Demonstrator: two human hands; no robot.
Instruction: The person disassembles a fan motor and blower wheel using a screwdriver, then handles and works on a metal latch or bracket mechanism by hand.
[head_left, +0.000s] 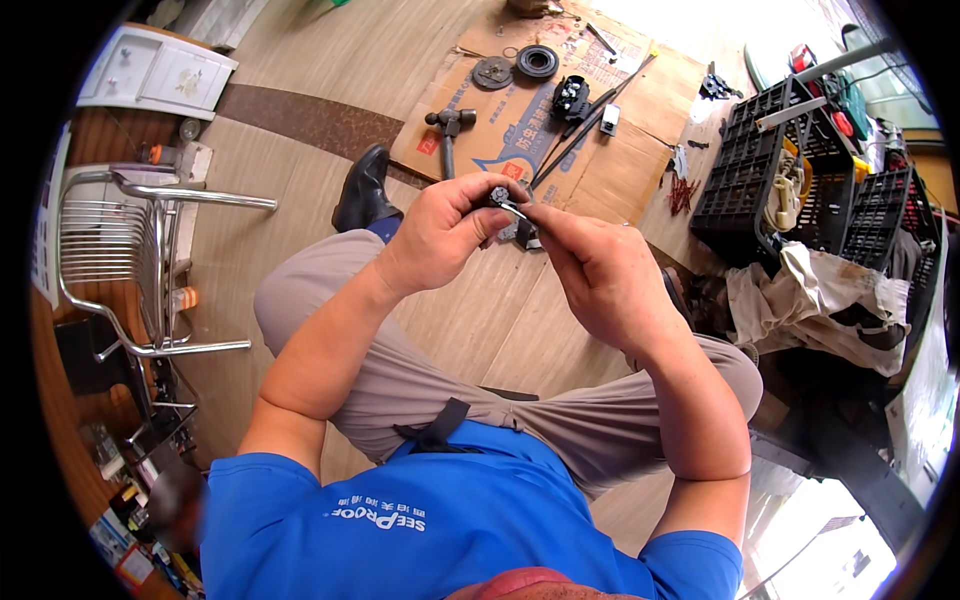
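In front of my chest, between my knees, both hands meet over the flattened cardboard point(420, 140). My left hand point(445, 225) is closed round a small dark part with a round, grey end point(499, 196) facing up. My right hand point(605, 270) pinches a thin, shiny metal piece point(514, 210), its tip touching or very near that round end. Just below the fingers shows a black and grey piece point(526, 236), partly hidden; I cannot tell whether it is held. Beyond my left hand lies a hammer point(449, 130), its handle pointing toward me.
On the cardboard lie a black grooved ring point(537, 62), a flat disc point(493, 73), a black moulded part point(571, 98), a small white block point(610, 120) and long black rods point(575, 135). Black crates point(790, 165) and a pale cloth point(815, 300) flank my right; a metal chair point(155, 265) stands left.
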